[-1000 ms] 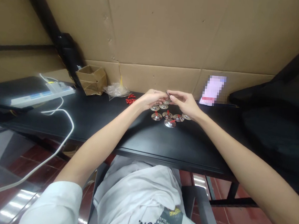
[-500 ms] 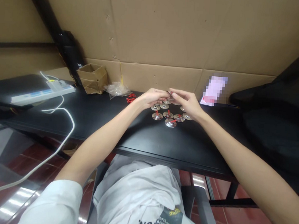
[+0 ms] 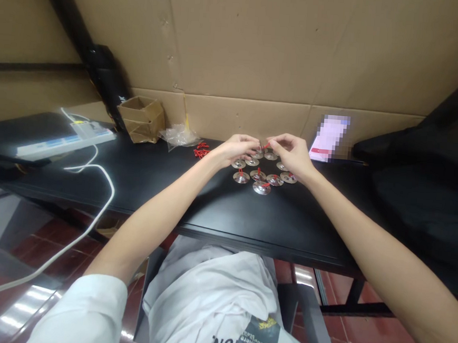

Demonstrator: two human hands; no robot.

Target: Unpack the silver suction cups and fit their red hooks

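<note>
Small silvery finger cymbals (image 3: 261, 188) lie in a loose group on the black table (image 3: 225, 213), several with a red cord loop at the centre. Above the back of the group, my left hand (image 3: 237, 150) pinches another cymbal (image 3: 260, 147), mostly hidden by the fingers. My right hand (image 3: 292, 154) is closed in a pinch on a red cord (image 3: 267, 145) at that cymbal. Whether the cord runs through its hole is too small to tell. A pile of loose red cords (image 3: 201, 152) lies left of my left hand.
A clear plastic bag (image 3: 179, 137) and an open cardboard box (image 3: 141, 122) stand at the back left. Farther left is a white power strip (image 3: 66, 144) with a white cable (image 3: 107, 183). A phone (image 3: 329, 139) leans against the cardboard wall (image 3: 246, 51); a black bag-like object (image 3: 421, 192) lies right.
My right hand has drawn slightly away from my left, and red cord now shows between them. My left hand stays nearly in place. The cymbals on the table have not moved.
</note>
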